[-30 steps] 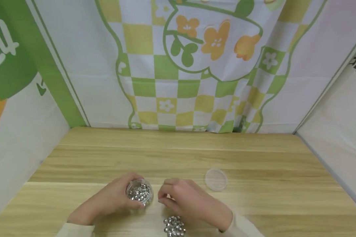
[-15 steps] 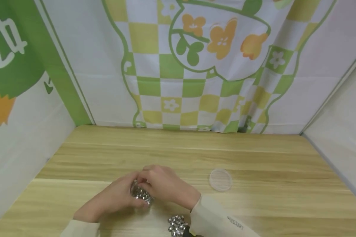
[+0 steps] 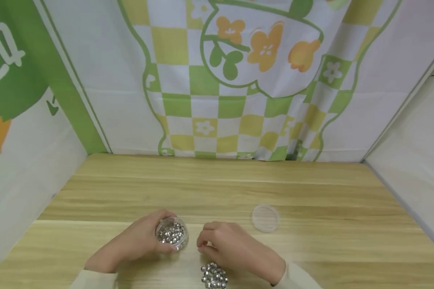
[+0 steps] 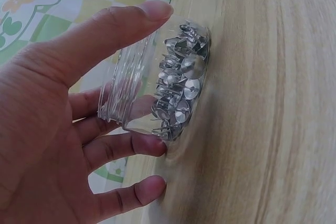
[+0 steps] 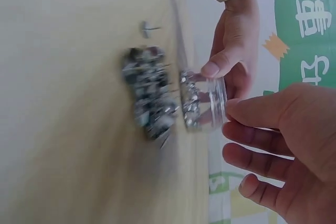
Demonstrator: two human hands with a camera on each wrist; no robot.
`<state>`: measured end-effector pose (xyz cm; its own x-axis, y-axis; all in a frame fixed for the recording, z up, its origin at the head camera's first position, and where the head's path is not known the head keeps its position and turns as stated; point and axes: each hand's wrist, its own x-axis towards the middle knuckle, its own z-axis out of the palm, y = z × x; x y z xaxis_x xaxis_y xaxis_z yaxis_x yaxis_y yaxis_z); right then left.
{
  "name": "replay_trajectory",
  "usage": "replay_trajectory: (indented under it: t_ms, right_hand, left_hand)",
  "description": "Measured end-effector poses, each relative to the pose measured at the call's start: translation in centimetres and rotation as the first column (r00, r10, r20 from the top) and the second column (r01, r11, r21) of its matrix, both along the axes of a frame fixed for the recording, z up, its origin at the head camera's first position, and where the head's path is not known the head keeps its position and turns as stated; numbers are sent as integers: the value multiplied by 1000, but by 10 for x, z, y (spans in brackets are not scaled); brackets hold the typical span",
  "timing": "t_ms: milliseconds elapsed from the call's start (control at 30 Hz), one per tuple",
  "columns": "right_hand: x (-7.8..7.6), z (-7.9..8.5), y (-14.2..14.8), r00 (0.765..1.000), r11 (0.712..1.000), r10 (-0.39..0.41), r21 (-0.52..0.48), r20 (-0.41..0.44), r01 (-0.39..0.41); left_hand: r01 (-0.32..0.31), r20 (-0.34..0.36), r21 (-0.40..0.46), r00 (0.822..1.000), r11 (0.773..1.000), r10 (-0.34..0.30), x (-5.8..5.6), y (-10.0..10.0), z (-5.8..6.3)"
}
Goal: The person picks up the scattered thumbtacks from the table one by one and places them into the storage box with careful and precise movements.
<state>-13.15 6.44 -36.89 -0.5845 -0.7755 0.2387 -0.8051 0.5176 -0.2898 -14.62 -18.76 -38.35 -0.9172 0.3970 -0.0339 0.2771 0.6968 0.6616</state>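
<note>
Left hand (image 3: pixel 141 239) is curled round a clear round jar (image 4: pixel 126 82), thumb on one side & fingers on the other, jar mouth facing up w/ its threaded neck showing in the left wrist view. Silver tacks (image 4: pixel 178 82) w/ shiny domed heads are heaped in the bottom, pts every which way. Can't tell if the jar's base touches the counter (image 3: pixel 217 188) or sits just above it. Right hand (image 3: pixel 228 243) is beside the jar, apart from it, fingers loosely bent, thumb tip near the index tip, holding nothing (right wrist view's a bit blurry, fwiw). Just below that hand, nearer the person, lies a loose pile of tacks (image 3: pixel 214 276) on the counter, w/ one stray tack (image 5: pixel 147 29) just off it. Clear round lid (image 3: pixel 265 218) lies flat farther back, beyond the right forearm. Both sleeves (image 3: pixel 296 277) are cream. Bkgd: checkered cloth (image 3: pixel 220 108) in green, yellow & white w/ orange flowers, hanging behind the counter's far edge.
</note>
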Motion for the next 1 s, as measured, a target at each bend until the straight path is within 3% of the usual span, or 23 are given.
replay_trajectory:
  t_ms: [267,500,800,1000]
  right_hand:
    - [27,-10,40,995,997,79,-6,66,-79]
    - [37,-19,51,987,995,96,-36,131,-92]
    - [31,-14,43,991,994,106,-17,80,-104]
    - [15,-1,11,996,995,85,-58,-3,-85]
  left_hand:
    - [-7,7,-1,1000,1000,7,1,0,1]
    - [-4,12,-3,1000,1000,4,1,1,2]
    - [-1,-2,7,1000,1000,1,1,-2,-1]
    - [21,-9,24,1000,999,-20,-1,-2,-3]
